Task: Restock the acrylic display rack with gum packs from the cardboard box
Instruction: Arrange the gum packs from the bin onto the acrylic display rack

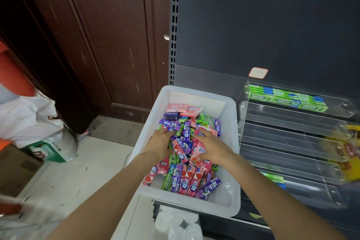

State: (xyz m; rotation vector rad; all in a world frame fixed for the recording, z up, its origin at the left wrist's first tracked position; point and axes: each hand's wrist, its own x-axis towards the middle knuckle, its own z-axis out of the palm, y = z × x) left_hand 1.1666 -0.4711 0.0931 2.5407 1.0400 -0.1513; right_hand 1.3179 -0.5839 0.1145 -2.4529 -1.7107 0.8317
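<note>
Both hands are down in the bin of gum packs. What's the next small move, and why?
Probably close the right hand on the pink pack under its fingers and lift it out. Both hands, left hand too, rest on the pile in the white bin, and most tiers of the acrylic rack look bare.

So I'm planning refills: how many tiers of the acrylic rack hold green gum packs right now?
2: the top tier has a row of them, and a low tier shows a few. Glare may hide others.

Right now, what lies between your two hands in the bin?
In the head view, loose gum packs, mostly purple and green, fill the gap between the left hand and right hand inside the white plastic bin.
</note>
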